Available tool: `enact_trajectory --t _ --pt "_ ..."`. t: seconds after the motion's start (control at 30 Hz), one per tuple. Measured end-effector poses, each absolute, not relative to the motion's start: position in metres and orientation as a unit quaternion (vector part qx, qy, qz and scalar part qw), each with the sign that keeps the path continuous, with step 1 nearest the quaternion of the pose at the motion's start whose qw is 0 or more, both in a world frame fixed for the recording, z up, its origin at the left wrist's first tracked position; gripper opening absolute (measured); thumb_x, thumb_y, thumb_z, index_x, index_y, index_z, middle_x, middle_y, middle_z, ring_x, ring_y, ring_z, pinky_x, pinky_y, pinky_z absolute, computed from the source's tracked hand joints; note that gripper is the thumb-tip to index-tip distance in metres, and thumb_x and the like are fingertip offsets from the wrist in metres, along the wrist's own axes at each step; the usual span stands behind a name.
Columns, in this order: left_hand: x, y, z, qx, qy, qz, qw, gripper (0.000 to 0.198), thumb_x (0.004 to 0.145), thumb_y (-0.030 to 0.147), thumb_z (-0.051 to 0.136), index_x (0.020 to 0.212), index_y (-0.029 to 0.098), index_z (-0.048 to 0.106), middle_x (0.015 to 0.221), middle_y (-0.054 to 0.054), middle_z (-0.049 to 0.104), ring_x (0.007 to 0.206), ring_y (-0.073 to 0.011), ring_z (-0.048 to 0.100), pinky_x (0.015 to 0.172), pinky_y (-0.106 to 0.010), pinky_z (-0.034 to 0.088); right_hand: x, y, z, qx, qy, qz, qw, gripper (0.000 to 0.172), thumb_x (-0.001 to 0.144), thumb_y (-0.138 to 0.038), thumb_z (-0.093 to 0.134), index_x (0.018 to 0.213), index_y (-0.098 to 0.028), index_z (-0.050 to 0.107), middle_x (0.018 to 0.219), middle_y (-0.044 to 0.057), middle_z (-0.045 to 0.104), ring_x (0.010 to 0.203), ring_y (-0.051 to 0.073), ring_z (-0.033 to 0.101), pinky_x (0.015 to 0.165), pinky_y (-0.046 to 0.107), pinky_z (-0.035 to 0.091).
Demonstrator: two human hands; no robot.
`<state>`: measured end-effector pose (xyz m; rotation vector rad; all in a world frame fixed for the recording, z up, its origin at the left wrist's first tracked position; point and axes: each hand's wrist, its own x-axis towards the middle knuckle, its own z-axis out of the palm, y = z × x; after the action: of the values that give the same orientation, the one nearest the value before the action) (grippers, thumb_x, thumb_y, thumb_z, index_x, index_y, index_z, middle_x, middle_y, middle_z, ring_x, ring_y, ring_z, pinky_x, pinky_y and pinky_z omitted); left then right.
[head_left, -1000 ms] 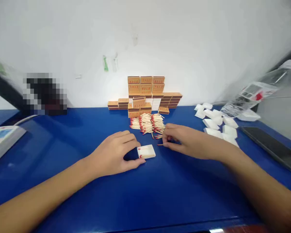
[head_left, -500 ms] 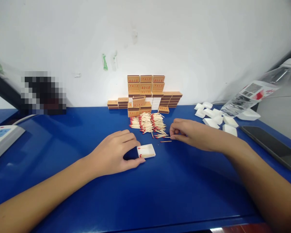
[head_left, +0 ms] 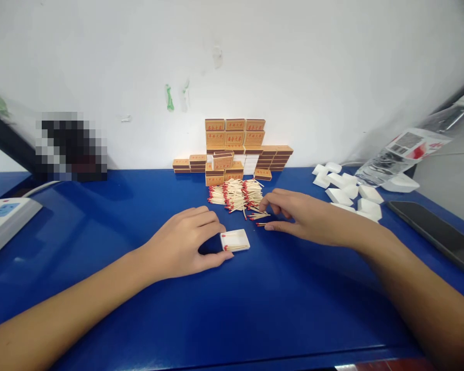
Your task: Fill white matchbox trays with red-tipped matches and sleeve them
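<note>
In the head view, my left hand [head_left: 185, 245] has thumb and finger clamped on a white tray [head_left: 239, 238] holding several matches [head_left: 236, 248], on the blue worktop [head_left: 232, 314]. My right hand's [head_left: 297, 214] thumb and forefinger are apart at loose matches [head_left: 258, 217], beside the match pile [head_left: 234, 196].

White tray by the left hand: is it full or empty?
Partly filled: a few matches lie along the near side of the tray, and bare white bottom shows beyond them.

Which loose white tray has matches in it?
The tray at the left hand: red-tipped matches show inside it, unlike the white trays near the bottle.
</note>
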<state>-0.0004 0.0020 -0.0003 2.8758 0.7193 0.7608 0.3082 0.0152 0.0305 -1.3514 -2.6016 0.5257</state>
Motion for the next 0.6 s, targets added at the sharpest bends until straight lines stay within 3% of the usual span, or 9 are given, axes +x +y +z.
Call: enact_trajectory --t 0.13,0.3,0.6 --pt "0.0000 0.0022 -0.0004 0.940 0.233 0.248 0.037 0.029 0.098 0.041 0.073 0.108 0.014 0.075 0.097 -0.009 0.075 0.086 -0.0226 0.069 0.081 -0.038 0.058 0.3026 0.0178 0.0242 -0.444 -0.873 0.182 0.087 0.021 0.105 -0.040 0.053 0.103 -0.023 0.064 0.099 0.008 0.065 0.087 0.023 0.059 0.075 0.034 0.043" --pt "0.0004 0.0020 0.0000 0.940 0.232 0.247 0.039 0.029 0.097 0.040 0.074 0.107 0.013 0.076 0.096 -0.009 0.074 0.085 -0.0226 0.069 0.081 -0.039 0.058 0.2986 0.0168 0.0195 -0.479 -0.851 0.204 0.073 0.029 0.106 -0.046 0.049 0.092 -0.022 0.057 0.095 0.008 0.065 0.083 0.023 0.058 0.075 0.035 0.043" --pt "0.0003 0.0020 -0.0006 0.940 0.233 0.246 0.037 0.029 0.098 0.041 0.073 0.108 0.015 0.075 0.097 -0.009 0.075 0.086 -0.0224 0.069 0.081 -0.038 0.058 0.3011 0.0105 0.0216 -0.483 -0.848 0.209 0.057 0.030 0.108 -0.045 0.042 0.093 -0.023 0.054 0.099 0.010 0.067 0.082 0.023 0.060 0.075 0.036 0.045"
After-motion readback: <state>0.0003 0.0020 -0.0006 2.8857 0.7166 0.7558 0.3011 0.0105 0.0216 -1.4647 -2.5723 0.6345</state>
